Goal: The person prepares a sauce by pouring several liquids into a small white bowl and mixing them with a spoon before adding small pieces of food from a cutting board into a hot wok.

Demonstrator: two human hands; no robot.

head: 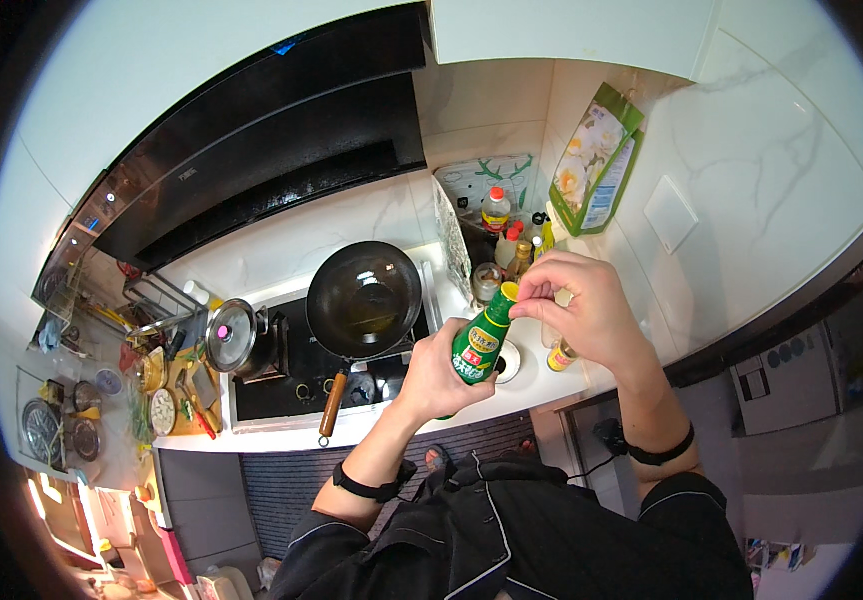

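My left hand is wrapped around a green sauce bottle with a printed label, tilted over the counter's front edge. At its top is a yellow cap, and the thumb and forefinger of my right hand pinch at the side of it. Behind the bottle, partly hidden, a small white dish holds dark liquid. A small yellow-labelled bottle stands below my right hand. To the left, a black wok with a wooden handle sits on the stove with a little oil in it.
A lidded pot occupies the left burner of the black gas stove. Several condiment bottles and a glass jar stand in the back corner beside a foil splash guard. Farther left, a cutting board holds a cleaver and food.
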